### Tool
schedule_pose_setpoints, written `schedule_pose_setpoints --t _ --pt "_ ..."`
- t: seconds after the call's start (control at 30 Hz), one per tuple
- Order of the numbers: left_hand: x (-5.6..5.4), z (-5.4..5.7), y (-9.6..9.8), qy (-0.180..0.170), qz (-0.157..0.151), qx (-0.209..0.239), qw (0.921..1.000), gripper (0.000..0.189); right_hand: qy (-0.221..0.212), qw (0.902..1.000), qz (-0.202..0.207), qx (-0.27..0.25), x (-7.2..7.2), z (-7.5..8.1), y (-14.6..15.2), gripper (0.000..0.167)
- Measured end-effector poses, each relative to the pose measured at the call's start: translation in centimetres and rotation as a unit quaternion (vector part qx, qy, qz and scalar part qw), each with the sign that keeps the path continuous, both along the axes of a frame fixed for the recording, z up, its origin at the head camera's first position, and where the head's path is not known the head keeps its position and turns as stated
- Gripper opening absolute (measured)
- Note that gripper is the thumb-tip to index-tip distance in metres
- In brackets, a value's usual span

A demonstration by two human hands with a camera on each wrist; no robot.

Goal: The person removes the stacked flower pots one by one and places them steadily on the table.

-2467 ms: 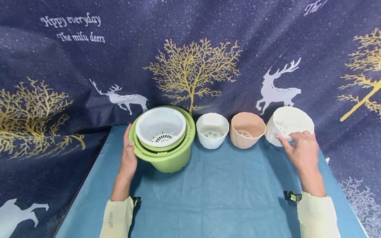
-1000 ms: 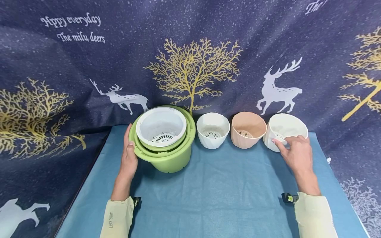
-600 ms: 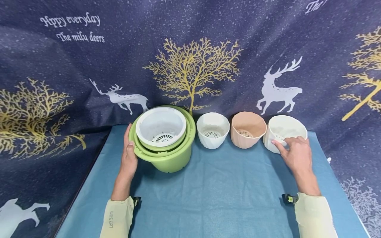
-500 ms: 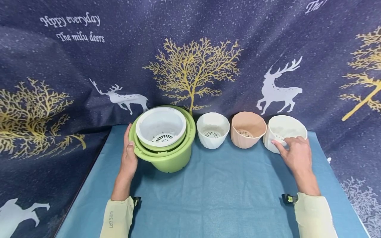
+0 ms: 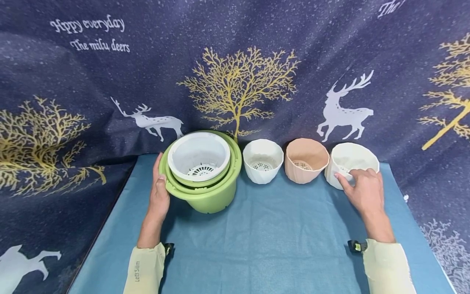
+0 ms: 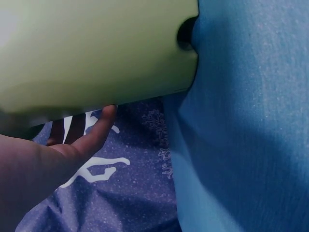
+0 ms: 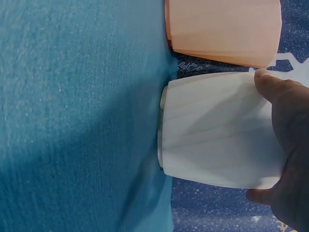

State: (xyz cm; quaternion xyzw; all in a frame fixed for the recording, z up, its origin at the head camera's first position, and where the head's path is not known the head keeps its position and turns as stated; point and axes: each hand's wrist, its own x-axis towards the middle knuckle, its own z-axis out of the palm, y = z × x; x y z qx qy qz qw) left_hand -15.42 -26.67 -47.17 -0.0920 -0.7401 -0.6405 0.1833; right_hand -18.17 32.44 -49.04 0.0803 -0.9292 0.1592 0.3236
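Note:
On the left of the head view stands a wide green flowerpot (image 5: 211,200), with a smaller green pot and a white slotted pot (image 5: 198,143) nested in it. My left hand (image 5: 160,192) holds its left side, thumb at the rim; in the left wrist view the fingers (image 6: 99,130) lie against the pot's wall. At the right end of the row, my right hand (image 5: 367,190) grips a white faceted flowerpot (image 5: 335,173) by its near rim. In the right wrist view that pot (image 7: 217,130) stands with its base at the cloth, thumb on one side, a fingertip on the other.
Between the held pots stand a small white faceted pot (image 5: 261,174) and a peach one (image 5: 302,175), both with perforated bottoms. A blue cloth (image 5: 271,237) covers the table. A dark curtain (image 5: 154,73) with deer and trees hangs right behind the pots.
My right hand has brought the white flowerpot left and down, to beside the peach pot; over the last half second it stays still. My left hand keeps its place on the green pot.

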Motion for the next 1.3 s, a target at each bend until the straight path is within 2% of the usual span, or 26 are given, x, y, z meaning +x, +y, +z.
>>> schedule_pose_setpoints --t 0.23,0.67,0.8,0.97,1.3 --pt "0.0 0.0 0.1 0.009 -0.001 0.004 1.0 0.058 0.007 1.0 0.004 -0.005 0.3 -0.2 -0.1 0.04" --pt "0.0 0.0 0.1 0.005 -0.002 0.01 0.9999 0.058 -0.047 0.9979 -0.012 -0.042 0.8 0.2 -0.3 0.039" --pt "0.0 0.1 0.1 0.001 -0.002 0.006 1.0 0.058 -0.052 0.9976 -0.014 -0.045 1.0 0.6 -0.4 0.039" --pt "0.0 0.2 0.1 -0.002 0.002 -0.007 1.0 0.058 -0.032 0.9984 -0.007 -0.046 1.1 1.2 -0.6 0.042" --pt "0.1 0.2 0.0 -0.014 0.005 -0.021 0.9997 0.058 0.037 0.9986 0.031 -0.021 1.1 2.8 -1.4 0.049"
